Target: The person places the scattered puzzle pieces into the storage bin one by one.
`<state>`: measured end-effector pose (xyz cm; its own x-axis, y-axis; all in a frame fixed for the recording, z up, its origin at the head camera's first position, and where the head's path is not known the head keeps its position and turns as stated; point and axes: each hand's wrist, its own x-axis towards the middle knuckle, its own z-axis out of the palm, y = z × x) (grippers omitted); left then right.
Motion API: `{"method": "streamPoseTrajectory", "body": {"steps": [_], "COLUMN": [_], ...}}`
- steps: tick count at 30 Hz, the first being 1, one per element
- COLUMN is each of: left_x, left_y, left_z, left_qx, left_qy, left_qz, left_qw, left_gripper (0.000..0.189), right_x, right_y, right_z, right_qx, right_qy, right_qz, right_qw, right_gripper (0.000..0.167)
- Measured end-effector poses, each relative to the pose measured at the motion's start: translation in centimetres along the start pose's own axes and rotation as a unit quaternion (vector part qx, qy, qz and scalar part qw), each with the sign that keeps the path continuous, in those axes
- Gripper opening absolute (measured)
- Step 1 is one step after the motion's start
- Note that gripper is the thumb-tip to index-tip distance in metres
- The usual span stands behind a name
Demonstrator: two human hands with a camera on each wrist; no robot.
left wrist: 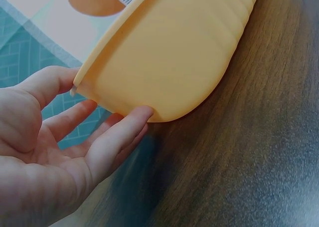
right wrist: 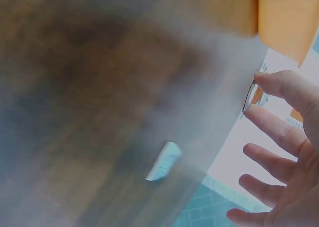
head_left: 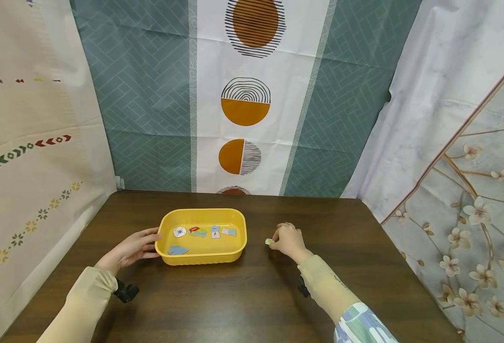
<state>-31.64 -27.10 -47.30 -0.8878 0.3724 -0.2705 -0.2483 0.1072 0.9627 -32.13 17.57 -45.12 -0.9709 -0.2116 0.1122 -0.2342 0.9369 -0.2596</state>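
Note:
A yellow plastic tray (head_left: pixel 200 259) stands on the table with several small, flat, printed cutout pieces in it, among them a white one with a blue compass star (head_left: pixel 180 232) and a blue-grey one (head_left: pixel 177 250). My left hand (head_left: pixel 138 247) holds the tray's left end, thumb at the rim and fingers against the outer wall (left wrist: pixel 164 77). To the right of the tray, my right hand (head_left: pixel 289 242) pinches a small green-and-white flat piece (head_left: pixel 269 241) between thumb and forefinger. The right wrist view shows another pale piece (right wrist: pixel 164 161) on the table below that hand.
The dark brown wooden table (head_left: pixel 217 305) extends around the tray. Patterned curtains (head_left: pixel 149 95) hang behind it and along both sides. A black wrist camera (head_left: pixel 126 290) is strapped to the left wrist.

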Motion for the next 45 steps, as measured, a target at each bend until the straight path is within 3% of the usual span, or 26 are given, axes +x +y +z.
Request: {"method": "streamPoseTrajectory", "body": {"steps": [12,22,45], "left_x": [0.0,-0.1,0.0], "left_y": [0.0,-0.1,-0.3], "left_z": [0.0,0.0,-0.1], "left_qx": [-0.002,-0.004,-0.008], "left_qy": [0.002,0.004,0.008], "left_qz": [-0.002,-0.001,0.001], "left_qw": [1.0,1.0,0.9999], "left_gripper": [0.074,0.072,0.072], "right_x": [2.0,3.7,5.1], "right_y": [-2.0,-5.4,-12.8], "right_z": [-1.9,-3.0,-0.9], "right_qx": [0.001,-0.002,-0.014], "right_qy": [0.015,0.02,-0.021], "right_qz": [-0.015,-0.038,-0.082], "right_qw": [0.9998,0.9991,0.9963], "right_gripper": [0.012,0.017,0.019]}}
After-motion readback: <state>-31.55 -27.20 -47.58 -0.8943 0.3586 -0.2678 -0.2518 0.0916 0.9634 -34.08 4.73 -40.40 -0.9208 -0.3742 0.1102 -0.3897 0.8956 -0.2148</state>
